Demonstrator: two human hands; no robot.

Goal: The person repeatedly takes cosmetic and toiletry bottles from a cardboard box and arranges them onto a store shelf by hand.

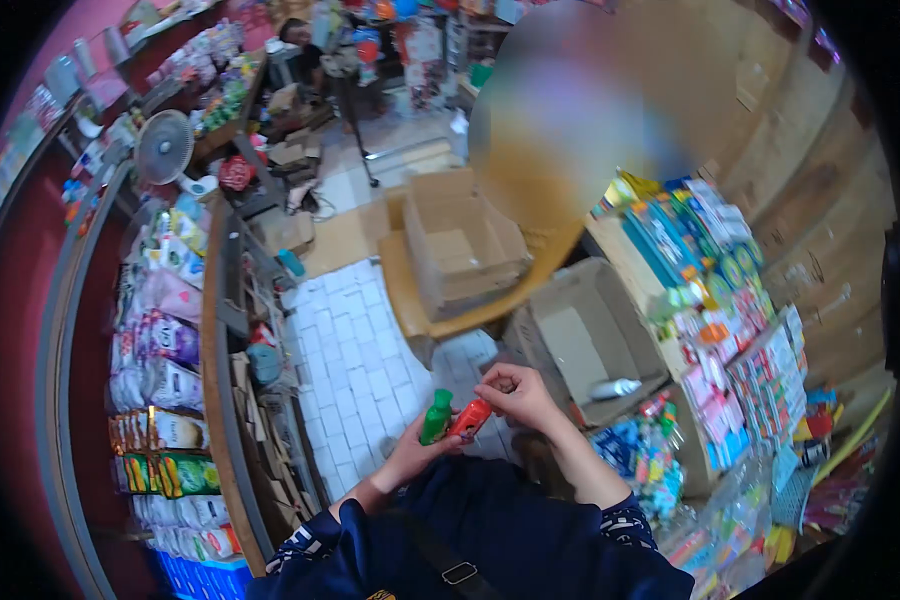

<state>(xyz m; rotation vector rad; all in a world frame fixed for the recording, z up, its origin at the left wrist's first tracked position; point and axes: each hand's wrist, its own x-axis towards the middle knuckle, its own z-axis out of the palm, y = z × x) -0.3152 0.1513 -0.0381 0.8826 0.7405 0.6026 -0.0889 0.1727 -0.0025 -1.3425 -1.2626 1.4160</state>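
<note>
My left hand [410, 458] is wrapped round the lower parts of two small bottles, held side by side in front of my body. One is a green bottle [436, 420] with a green cap, standing nearly upright. Beside it, a red bottle [470, 417] leans to the right, with a dark mark on its front. The fingers of my right hand [522, 396] are pinched together at the upper end of the red bottle; its very top is partly hidden by them.
An open cardboard box [465, 290] stands on a yellow-brown chair [410, 310] ahead. To its right, another open carton [600, 340] holds a white bottle [615, 388]. Packaged goods [715, 340] crowd the right side; bagged goods [175, 390] line a left shelf, with a fan [164, 145] beyond.
</note>
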